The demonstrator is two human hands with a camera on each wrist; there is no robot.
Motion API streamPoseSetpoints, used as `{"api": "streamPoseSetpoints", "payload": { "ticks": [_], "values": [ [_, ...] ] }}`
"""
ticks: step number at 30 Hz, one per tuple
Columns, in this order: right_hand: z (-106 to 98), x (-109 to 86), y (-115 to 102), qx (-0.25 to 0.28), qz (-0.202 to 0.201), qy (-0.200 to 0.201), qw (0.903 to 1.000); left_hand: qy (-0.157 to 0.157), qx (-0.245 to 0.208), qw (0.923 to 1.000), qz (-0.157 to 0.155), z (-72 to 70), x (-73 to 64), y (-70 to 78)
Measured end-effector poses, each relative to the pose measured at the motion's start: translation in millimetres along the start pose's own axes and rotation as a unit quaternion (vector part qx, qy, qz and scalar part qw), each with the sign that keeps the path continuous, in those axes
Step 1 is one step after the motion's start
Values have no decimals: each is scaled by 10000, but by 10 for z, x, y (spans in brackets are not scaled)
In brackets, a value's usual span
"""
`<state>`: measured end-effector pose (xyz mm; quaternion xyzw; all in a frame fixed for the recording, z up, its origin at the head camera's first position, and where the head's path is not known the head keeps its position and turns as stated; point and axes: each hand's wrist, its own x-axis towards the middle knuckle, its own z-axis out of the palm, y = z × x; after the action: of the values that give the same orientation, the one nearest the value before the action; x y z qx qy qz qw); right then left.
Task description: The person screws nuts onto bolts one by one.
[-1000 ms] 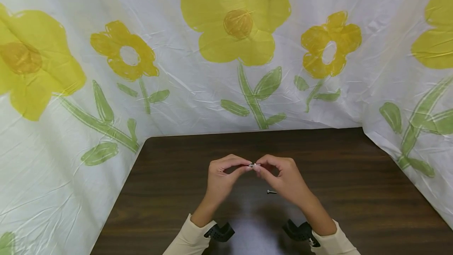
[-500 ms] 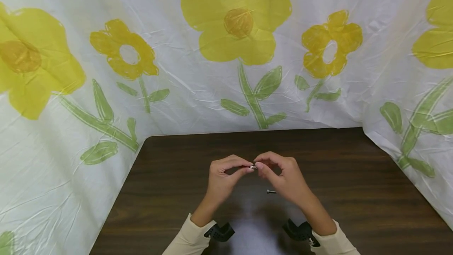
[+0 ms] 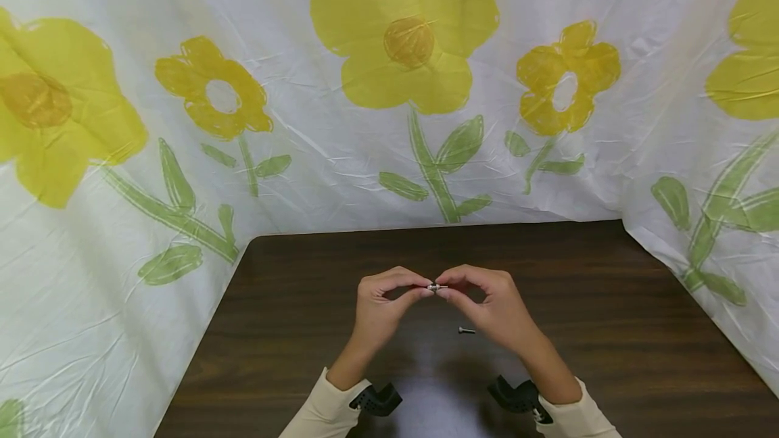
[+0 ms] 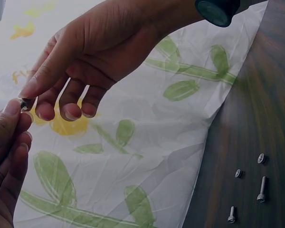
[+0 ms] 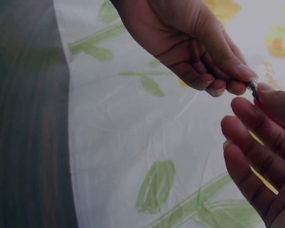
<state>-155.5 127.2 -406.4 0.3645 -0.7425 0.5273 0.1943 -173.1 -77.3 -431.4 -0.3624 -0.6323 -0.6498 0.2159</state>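
Observation:
Raised over the table, my left hand [image 3: 380,306] pinches a small silver bolt [image 3: 433,286] between thumb and index fingertip. My right hand [image 3: 489,299] meets it from the other side, thumb and index fingertip pinching the bolt's other end. In the head view the thin shank points right, into the gap between the right fingers. Close up in the right wrist view, the metal piece [image 5: 252,86] sits right between both sets of fingertips, which cover most of it. The remaining right fingers [image 4: 76,99] hang loosely curled in the left wrist view.
On the dark wooden table [image 3: 304,330] a loose bolt [image 3: 466,330] lies below the right hand. The left wrist view shows another bolt [image 4: 232,214] and two nuts [image 4: 261,158] nearby. A flower-printed white curtain [image 3: 328,174] encloses the table's back and sides.
Half a second ago my right index fingertip was lifted a little off the bolt; now it is back down on it opposite the thumb. The left hand has kept its grip.

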Motion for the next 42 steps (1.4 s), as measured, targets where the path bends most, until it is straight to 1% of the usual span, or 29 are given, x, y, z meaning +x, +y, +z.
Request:
{"api": "streamPoseSetpoints", "payload": {
  "ticks": [5, 10, 14, 18, 21, 27, 31, 36, 42],
  "values": [
    [28, -11, 10, -40, 175, -96, 9998, 25, 16, 10000, 28, 2, -1, 2],
    [56, -27, 12, -106, 291, -147, 9994, 4, 38, 9999, 168, 15, 6, 4],
    [71, -42, 19, -199, 279, -109, 9994, -17, 59, 9996, 281, 23, 8, -4],
    [73, -40, 15, -232, 310, -55, 9992, -29, 63, 9995, 312, 25, 12, -7],
    [62, -32, 13, -132, 346, -29, 9993, -15, 75, 9995, 322, 20, 15, -1],
    [16, -32, 23, 105, 164, -19, 9998, 114, 10, 9997, 229, 1, 20, 11],
    [4, -17, 17, 85, 112, -40, 9999, 105, -53, 9996, 244, -11, 18, 10],
    [15, -3, 8, 40, 159, -98, 9998, 79, -63, 9995, 289, -15, 16, 11],
    [46, 4, 2, -3, 114, -70, 9999, 59, -38, 9994, 350, -11, 27, 14]
  ]
}}
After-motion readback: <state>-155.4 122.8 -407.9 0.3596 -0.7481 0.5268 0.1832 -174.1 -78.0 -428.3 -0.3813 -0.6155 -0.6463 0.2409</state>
